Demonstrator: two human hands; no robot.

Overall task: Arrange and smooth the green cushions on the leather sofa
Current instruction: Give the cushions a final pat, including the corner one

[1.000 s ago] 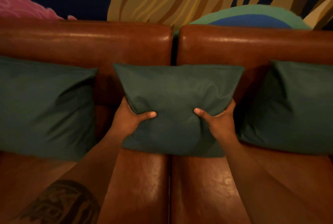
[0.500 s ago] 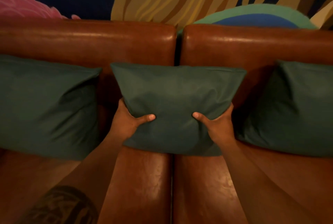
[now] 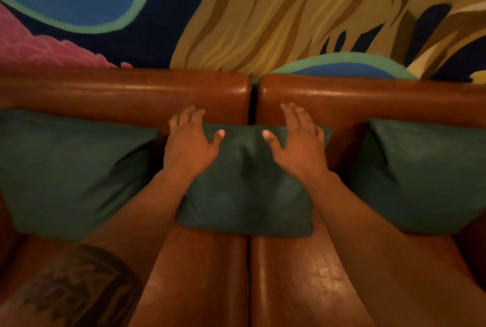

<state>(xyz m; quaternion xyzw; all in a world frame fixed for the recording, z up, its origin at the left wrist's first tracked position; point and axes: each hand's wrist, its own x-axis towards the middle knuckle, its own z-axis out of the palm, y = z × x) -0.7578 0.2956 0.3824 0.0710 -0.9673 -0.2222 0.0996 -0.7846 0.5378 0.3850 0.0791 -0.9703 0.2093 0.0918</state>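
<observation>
While both hands lie flat on it, the middle cushion (image 3: 244, 184) leans against the back of the brown leather sofa (image 3: 126, 92), right where the two back pads meet. Its long side runs left to right, and its top edge points up at the sofa back. Its bottom edge sits on the seat, over the crack between the two seat pads.

The left hand (image 3: 188, 142) rests on the top left corner of this cushion. Its fingers are straight and spread, and their tips reach past the cushion's top edge onto the leather. Its thumb points in toward the middle. The right hand (image 3: 299, 142) rests on the top right corner in the same way, with fingers straight and the thumb pointing in. Neither hand is gripping anything; both are wide and flat.

On the left side, another green cushion (image 3: 71, 169) leans on the sofa back, near the middle one but not touching it. On the right side, a third green cushion (image 3: 420, 177) leans there too, just beside the middle one. The left arm has a dark tattoo (image 3: 79, 284). Behind the sofa is a wall painting (image 3: 263, 11) in blue, pink, green and yellow.
</observation>
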